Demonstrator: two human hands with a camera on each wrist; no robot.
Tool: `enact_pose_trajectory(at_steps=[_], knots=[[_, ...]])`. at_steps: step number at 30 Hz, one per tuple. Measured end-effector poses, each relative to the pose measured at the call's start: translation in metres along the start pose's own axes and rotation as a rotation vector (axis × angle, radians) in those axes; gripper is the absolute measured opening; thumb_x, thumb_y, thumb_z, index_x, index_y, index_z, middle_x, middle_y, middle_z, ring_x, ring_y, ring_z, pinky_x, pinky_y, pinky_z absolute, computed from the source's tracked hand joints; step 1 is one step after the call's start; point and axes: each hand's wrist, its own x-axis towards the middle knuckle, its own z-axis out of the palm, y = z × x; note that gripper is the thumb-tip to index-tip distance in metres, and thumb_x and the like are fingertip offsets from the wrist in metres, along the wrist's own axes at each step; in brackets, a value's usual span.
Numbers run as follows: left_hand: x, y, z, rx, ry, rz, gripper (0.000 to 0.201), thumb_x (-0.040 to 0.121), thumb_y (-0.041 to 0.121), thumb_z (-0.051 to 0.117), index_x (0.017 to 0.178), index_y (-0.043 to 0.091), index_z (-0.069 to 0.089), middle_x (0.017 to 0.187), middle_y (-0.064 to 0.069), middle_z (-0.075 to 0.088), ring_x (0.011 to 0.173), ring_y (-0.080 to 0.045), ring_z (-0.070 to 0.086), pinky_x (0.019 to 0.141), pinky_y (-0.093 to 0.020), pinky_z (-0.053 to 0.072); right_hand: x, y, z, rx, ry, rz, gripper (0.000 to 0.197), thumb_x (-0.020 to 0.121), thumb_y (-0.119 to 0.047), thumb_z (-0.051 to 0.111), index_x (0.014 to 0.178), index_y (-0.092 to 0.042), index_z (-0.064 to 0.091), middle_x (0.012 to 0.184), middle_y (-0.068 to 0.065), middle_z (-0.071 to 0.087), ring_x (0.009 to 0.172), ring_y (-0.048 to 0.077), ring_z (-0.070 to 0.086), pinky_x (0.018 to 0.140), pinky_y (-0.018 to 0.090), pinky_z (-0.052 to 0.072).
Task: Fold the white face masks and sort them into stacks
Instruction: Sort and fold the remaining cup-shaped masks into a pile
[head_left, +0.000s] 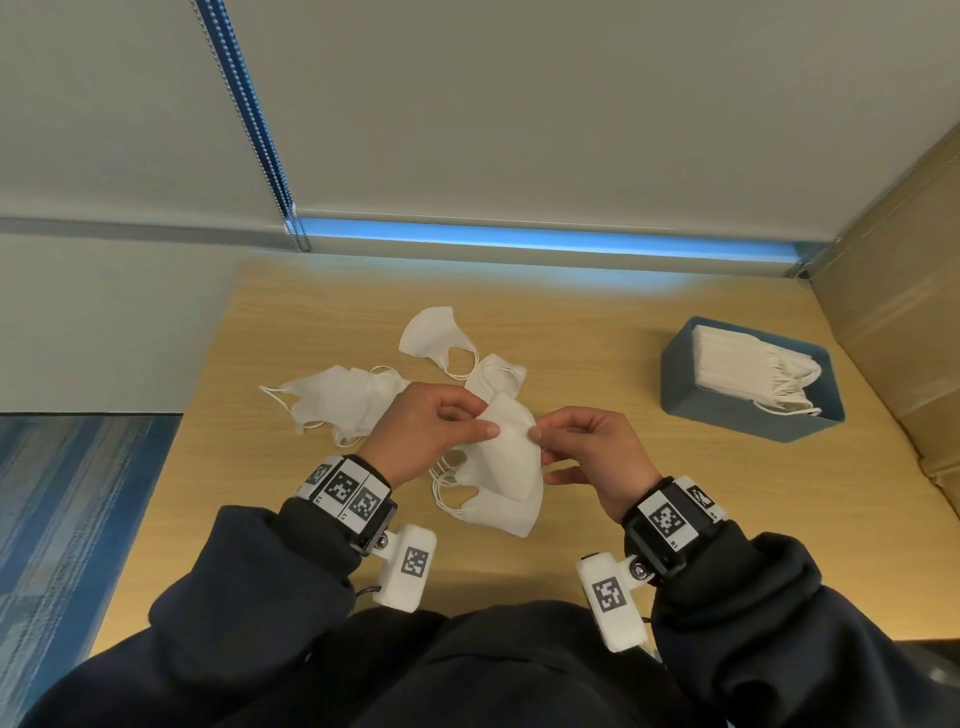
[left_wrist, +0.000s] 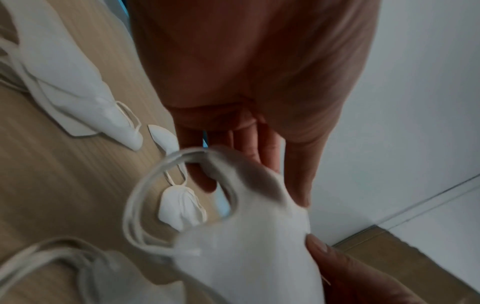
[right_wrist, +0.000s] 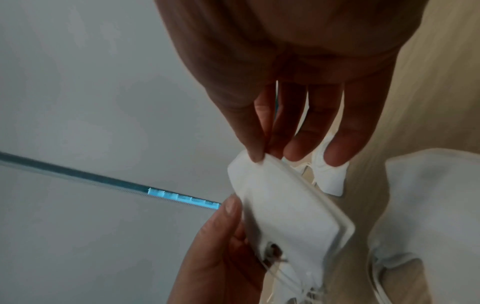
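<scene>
I hold one white face mask above the wooden table. My left hand pinches its upper left edge and my right hand pinches its upper right edge. In the left wrist view the mask hangs below my left hand, its ear loops dangling. In the right wrist view my right hand nips the mask at a corner. Under it on the table lies a small pile of folded masks.
Three loose masks lie behind my hands: a crumpled pair at the left, one farther back, one just beyond my fingers. A blue box filled with stacked masks stands at the right. Cardboard borders the table's right side.
</scene>
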Motion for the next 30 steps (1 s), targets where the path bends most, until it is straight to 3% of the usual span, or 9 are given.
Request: enact_pose_trajectory(at_steps=[3, 5, 10, 15, 19, 30], knots=[[0.002, -0.014, -0.006, 0.277, -0.137, -0.008, 0.019, 0.077, 0.03, 0.088, 0.09, 0.027, 0.075, 0.082, 0.008, 0.076, 0.074, -0.008, 0.071, 0.075, -0.029, 0.057, 0.007, 0.012, -0.012, 0.069, 0.042, 0.114, 0.015, 0.084, -0.01, 0.08, 0.097, -0.003, 0.075, 0.089, 0.013, 0.071, 0.072, 0.02, 0.065, 0.059, 0.035, 0.058], [0.003, -0.026, -0.011, 0.395, -0.135, -0.055, 0.021, 0.075, 0.026, 0.089, 0.091, 0.026, 0.074, 0.077, 0.008, 0.07, 0.067, -0.007, 0.065, 0.072, -0.029, 0.057, 0.012, 0.022, -0.021, 0.093, 0.073, 0.187, 0.021, 0.083, -0.01, 0.081, 0.102, -0.002, 0.075, 0.091, 0.013, 0.073, 0.072, 0.021, 0.068, 0.059, 0.036, 0.059], [0.0, -0.047, -0.009, 0.269, -0.111, -0.2, 0.019, 0.077, 0.012, 0.086, 0.091, 0.017, 0.075, 0.073, 0.001, 0.071, 0.07, -0.024, 0.072, 0.069, -0.042, 0.065, 0.023, 0.046, -0.024, -0.048, 0.106, 0.284, 0.018, 0.08, -0.009, 0.083, 0.096, -0.004, 0.077, 0.085, 0.012, 0.075, 0.064, 0.018, 0.068, 0.055, 0.035, 0.06], [0.0, -0.06, -0.005, 0.158, -0.047, -0.332, 0.021, 0.077, 0.006, 0.085, 0.093, 0.007, 0.072, 0.087, -0.014, 0.075, 0.073, -0.022, 0.073, 0.067, -0.041, 0.065, 0.032, 0.059, -0.018, -0.232, 0.137, 0.299, 0.017, 0.078, -0.009, 0.085, 0.093, -0.004, 0.078, 0.069, 0.007, 0.073, 0.053, 0.015, 0.063, 0.05, 0.03, 0.056], [0.001, -0.067, -0.003, 0.108, -0.008, -0.374, 0.021, 0.077, 0.003, 0.085, 0.092, 0.001, 0.07, 0.095, -0.022, 0.073, 0.074, -0.026, 0.073, 0.066, -0.041, 0.064, 0.035, 0.065, -0.018, -0.293, 0.166, 0.288, 0.018, 0.076, -0.011, 0.087, 0.09, -0.006, 0.078, 0.07, 0.009, 0.075, 0.052, 0.016, 0.065, 0.047, 0.029, 0.054], [0.005, -0.073, 0.0, 0.089, 0.029, -0.382, 0.015, 0.075, 0.001, 0.085, 0.085, 0.002, 0.073, 0.083, -0.018, 0.074, 0.07, -0.025, 0.072, 0.069, -0.045, 0.065, 0.036, 0.072, -0.018, -0.348, 0.17, 0.283, 0.02, 0.076, -0.01, 0.087, 0.093, -0.007, 0.076, 0.072, 0.009, 0.076, 0.054, 0.017, 0.068, 0.047, 0.028, 0.053]])
